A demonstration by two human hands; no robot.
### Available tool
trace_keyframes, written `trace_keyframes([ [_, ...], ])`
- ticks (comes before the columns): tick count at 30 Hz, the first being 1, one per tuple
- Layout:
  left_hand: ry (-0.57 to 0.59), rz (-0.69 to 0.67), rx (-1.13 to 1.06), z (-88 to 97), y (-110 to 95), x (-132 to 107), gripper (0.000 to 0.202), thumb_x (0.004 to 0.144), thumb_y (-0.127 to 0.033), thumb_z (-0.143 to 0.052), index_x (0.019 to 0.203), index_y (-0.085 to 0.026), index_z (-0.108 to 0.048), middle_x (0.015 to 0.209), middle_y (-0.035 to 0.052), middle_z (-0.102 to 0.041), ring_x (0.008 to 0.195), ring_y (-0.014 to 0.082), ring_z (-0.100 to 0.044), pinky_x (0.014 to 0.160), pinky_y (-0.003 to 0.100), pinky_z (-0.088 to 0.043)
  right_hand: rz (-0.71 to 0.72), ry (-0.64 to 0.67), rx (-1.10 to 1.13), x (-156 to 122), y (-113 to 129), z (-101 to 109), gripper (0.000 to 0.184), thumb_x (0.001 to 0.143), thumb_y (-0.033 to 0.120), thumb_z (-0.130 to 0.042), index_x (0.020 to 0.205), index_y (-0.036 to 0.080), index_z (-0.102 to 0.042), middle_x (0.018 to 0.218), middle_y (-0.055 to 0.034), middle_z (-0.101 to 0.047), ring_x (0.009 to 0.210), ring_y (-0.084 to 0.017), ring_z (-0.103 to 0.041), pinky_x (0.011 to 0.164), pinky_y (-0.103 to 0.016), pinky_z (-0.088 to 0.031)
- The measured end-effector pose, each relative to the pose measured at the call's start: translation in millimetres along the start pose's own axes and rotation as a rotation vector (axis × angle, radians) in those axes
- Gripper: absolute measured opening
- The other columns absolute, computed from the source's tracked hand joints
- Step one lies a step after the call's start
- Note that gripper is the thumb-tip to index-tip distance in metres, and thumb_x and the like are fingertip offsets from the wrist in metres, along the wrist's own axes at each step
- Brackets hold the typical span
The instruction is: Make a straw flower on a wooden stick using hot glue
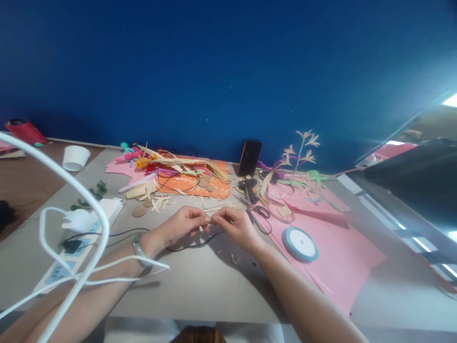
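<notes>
My left hand [183, 225] and my right hand [235, 224] meet over the middle of the grey table [200, 281]. Both are closed in a pinch, fingertips touching, on a small pale piece [210, 219] that I cannot make out. A bracelet [138, 248] sits on my left wrist. A black cable [189, 245] runs on the table under my hands. Black scissors [259, 214] lie just right of my right hand.
Pink paper [332, 247] with a roll of ribbon [300, 244] lies at the right. Orange paper [193, 183] with straw strips and cardboard discs is behind. A dark phone [249, 157] stands upright. A power strip [76, 243], white cables and a white cup [75, 157] are left.
</notes>
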State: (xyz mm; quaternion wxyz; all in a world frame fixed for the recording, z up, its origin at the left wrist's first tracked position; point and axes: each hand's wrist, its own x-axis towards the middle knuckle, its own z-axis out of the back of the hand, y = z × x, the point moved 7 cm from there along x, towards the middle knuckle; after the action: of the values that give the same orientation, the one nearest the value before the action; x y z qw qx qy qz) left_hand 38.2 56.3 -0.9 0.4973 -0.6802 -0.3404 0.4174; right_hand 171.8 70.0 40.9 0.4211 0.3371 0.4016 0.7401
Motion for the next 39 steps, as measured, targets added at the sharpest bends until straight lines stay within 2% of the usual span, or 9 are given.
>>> trace_keyframes([
  [7, 0.008, 0.011, -0.025, 0.0, 1.2, 0.3, 0.030, 0.069, -0.041, -0.071, 0.069, -0.013, -0.062, 0.060, -0.0008, -0.058, 0.045, 0.0052, -0.039, 0.046, 0.021, -0.026, 0.058, -0.028, -0.098, -1.6, 6.6, 1.5, 0.023, 0.086, 0.030, -0.057, 0.069, 0.016, -0.062, 0.062, -0.0004, -0.062, 0.058, -0.012, -0.054, 0.058, -0.022, -0.042],
  [20, -0.040, -0.017, 0.011, 3.2, 7.0, 6.4, 0.023, 0.076, -0.038, -0.061, 0.071, -0.015, -0.056, 0.060, -0.0002, -0.057, 0.046, 0.0068, -0.044, 0.048, 0.021, -0.032, 0.036, -0.073, -0.161, 1.8, -0.3, 3.4, 0.030, 0.088, 0.038, -0.053, 0.066, 0.018, -0.055, 0.056, 0.0018, -0.053, 0.052, -0.012, -0.047, 0.053, -0.023, -0.039],
  [24, -0.060, -0.150, 0.208, 2.3, -2.9, 1.7, 0.023, 0.085, -0.039, -0.050, 0.075, -0.018, -0.053, 0.065, -0.0006, -0.057, 0.049, 0.0090, -0.047, 0.051, 0.023, -0.036, 0.039, -0.059, -0.201, 3.7, -3.2, 3.9, 0.031, 0.088, 0.040, -0.052, 0.068, 0.018, -0.057, 0.056, 0.0012, -0.054, 0.052, -0.012, -0.048, 0.052, -0.024, -0.040],
  [26, -0.109, -0.244, 0.439, 1.8, -11.7, -3.4, 0.024, 0.089, -0.037, -0.044, 0.077, -0.018, -0.054, 0.068, 0.0005, -0.058, 0.057, 0.0118, -0.052, 0.057, 0.025, -0.039, 0.049, -0.070, -0.223, 6.5, -4.5, 8.0, 0.029, 0.086, 0.043, -0.055, 0.072, 0.018, -0.061, 0.058, 0.0003, -0.058, 0.053, -0.013, -0.049, 0.052, -0.024, -0.041],
  [28, -0.173, -0.336, 0.701, -0.2, -19.7, -9.0, 0.026, 0.091, -0.035, -0.040, 0.077, -0.019, -0.055, 0.070, 0.0017, -0.059, 0.064, 0.0148, -0.054, 0.061, 0.027, -0.038, 0.063, -0.141, -0.251, 10.5, -3.5, 17.6, 0.027, 0.083, 0.044, -0.059, 0.081, 0.017, -0.065, 0.065, -0.0014, -0.063, 0.054, -0.014, -0.052, 0.054, -0.026, -0.043],
  [31, -0.161, -0.358, 0.940, -7.7, -18.7, -12.0, 0.030, 0.094, -0.034, -0.036, 0.078, -0.019, -0.057, 0.073, 0.0035, -0.061, 0.067, 0.0175, -0.054, 0.063, 0.029, -0.036, 0.091, -0.226, -0.322, 19.6, 4.3, 28.8, 0.027, 0.082, 0.042, -0.059, 0.089, 0.017, -0.067, 0.074, -0.0041, -0.067, 0.056, -0.015, -0.054, 0.058, -0.027, -0.045],
  [34, -0.104, -0.346, 1.025, -14.7, -14.6, -11.8, 0.028, 0.093, -0.033, -0.038, 0.078, -0.020, -0.058, 0.077, 0.0040, -0.064, 0.070, 0.0185, -0.056, 0.064, 0.029, -0.036, 0.135, -0.062, -0.444, 37.0, 16.6, 13.3, 0.020, 0.083, 0.035, -0.058, 0.080, 0.018, -0.068, 0.075, -0.0047, -0.069, 0.059, -0.015, -0.056, 0.062, -0.027, -0.044],
  [36, -0.095, -0.353, 1.057, -17.0, -15.3, -11.8, 0.024, 0.091, -0.029, -0.042, 0.077, -0.019, -0.059, 0.080, 0.0050, -0.065, 0.072, 0.0186, -0.057, 0.065, 0.029, -0.036, 0.157, 0.116, -0.536, 51.5, 22.3, -9.4, 0.015, 0.082, 0.029, -0.059, 0.077, 0.018, -0.069, 0.074, -0.0034, -0.070, 0.061, -0.014, -0.056, 0.063, -0.026, -0.042],
  [39, -0.094, -0.333, 1.096, -16.3, -16.4, -10.8, 0.020, 0.087, -0.026, -0.047, 0.074, -0.018, -0.059, 0.078, 0.0064, -0.065, 0.068, 0.0184, -0.056, 0.060, 0.029, -0.034, 0.138, 0.275, -0.632, 77.1, 23.4, -44.9, 0.011, 0.080, 0.023, -0.061, 0.079, 0.019, -0.071, 0.077, -0.0027, -0.071, 0.067, -0.014, -0.059, 0.065, -0.024, -0.040],
])
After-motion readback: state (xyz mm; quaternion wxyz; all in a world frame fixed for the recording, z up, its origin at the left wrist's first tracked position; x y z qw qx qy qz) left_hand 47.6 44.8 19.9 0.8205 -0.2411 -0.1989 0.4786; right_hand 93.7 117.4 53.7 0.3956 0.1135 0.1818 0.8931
